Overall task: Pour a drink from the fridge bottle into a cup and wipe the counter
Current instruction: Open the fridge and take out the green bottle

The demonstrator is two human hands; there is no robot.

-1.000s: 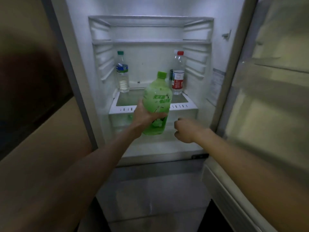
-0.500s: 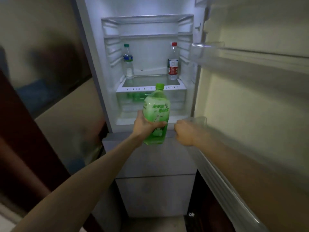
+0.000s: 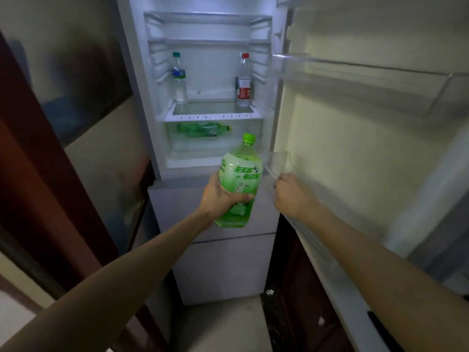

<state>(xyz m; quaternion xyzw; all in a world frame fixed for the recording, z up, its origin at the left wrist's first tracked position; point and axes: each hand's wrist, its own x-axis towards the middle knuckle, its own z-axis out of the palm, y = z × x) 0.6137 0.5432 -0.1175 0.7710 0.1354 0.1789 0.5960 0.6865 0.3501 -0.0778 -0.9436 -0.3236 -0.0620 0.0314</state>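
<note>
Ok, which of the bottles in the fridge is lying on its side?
The green bottle in the clear drawer under the shelf; the blue-label bottle and red-label bottle stand upright on the shelf.

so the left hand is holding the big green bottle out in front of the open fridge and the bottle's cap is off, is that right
Not quite. The big green bottle has its green cap screwed on, as the head view shows. The rest holds: the left hand grips it around the lower body, out in front of the open fridge.
</note>
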